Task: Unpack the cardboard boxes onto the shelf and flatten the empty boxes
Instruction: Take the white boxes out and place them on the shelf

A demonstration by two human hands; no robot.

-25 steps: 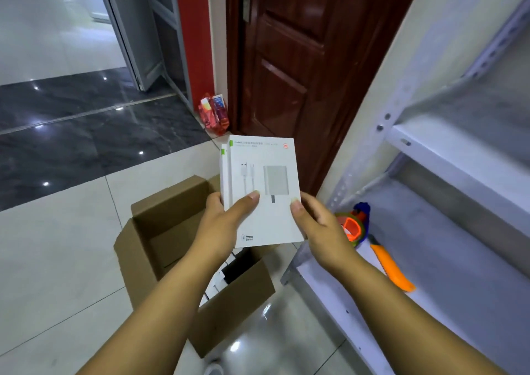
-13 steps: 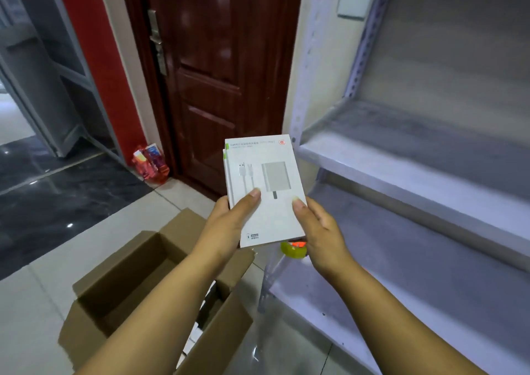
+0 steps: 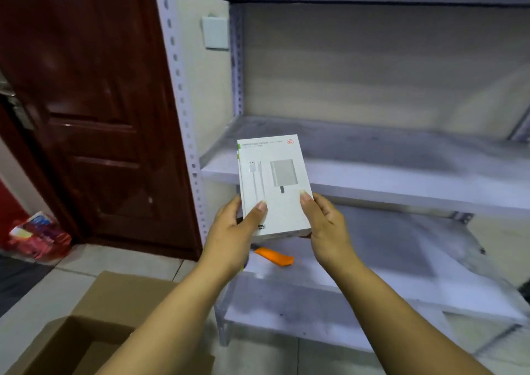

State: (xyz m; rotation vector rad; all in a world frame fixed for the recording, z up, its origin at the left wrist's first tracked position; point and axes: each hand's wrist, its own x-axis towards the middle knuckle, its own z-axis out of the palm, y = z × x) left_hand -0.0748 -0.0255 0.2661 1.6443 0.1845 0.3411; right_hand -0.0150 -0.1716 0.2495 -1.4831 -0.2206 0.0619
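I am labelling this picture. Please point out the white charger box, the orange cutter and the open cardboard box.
white charger box (image 3: pixel 276 191), head view, middle of its printed front.
orange cutter (image 3: pixel 274 255), head view, middle of its handle.
cardboard box (image 3: pixel 114 297), head view, its raised flap.

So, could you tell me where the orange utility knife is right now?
In the head view the orange utility knife lies on the lower shelf, near its left end, just below the white boxes.

Small boxes (image 3: pixel 274 185) held between both hands, in front of shelf (image 3: pixel 372 173); knife (image 3: pixel 274 255) on lower shelf board below; cardboard box (image 3: pixel 94 326) near left; door (image 3: pixel 86 110) far left
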